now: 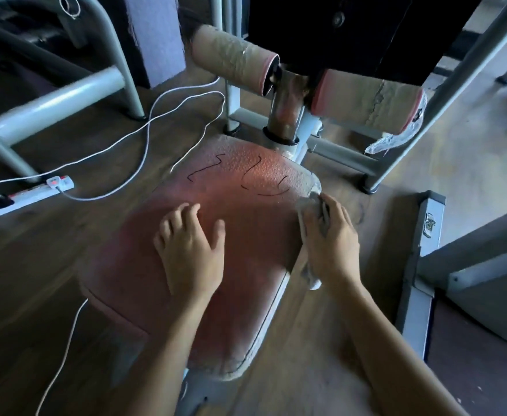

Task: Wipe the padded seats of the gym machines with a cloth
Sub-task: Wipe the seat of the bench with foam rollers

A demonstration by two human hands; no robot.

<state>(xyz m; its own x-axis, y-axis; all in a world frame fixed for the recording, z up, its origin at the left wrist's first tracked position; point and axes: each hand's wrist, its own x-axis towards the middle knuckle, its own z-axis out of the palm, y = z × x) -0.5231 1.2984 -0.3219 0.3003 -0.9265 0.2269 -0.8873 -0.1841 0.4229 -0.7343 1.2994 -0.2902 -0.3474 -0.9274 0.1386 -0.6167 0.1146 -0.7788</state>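
Along the seat (246, 250) edge, the cloth (302, 212) lies lengthwise.

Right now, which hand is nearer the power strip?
Left. The left hand rests on the seat, right of the power strip; the right hand, gripping the cloth, is farther right.

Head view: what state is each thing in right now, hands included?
Seat: dark scribbled marks at its far end.
Left hand: flat on the seat, fingers spread.
Cloth: bunched against the seat's right edge.
Right hand: grips the cloth.
Right-side roller: cover cracked, wrap hanging off its end.
Power strip: on the floor, white cable plugged in.
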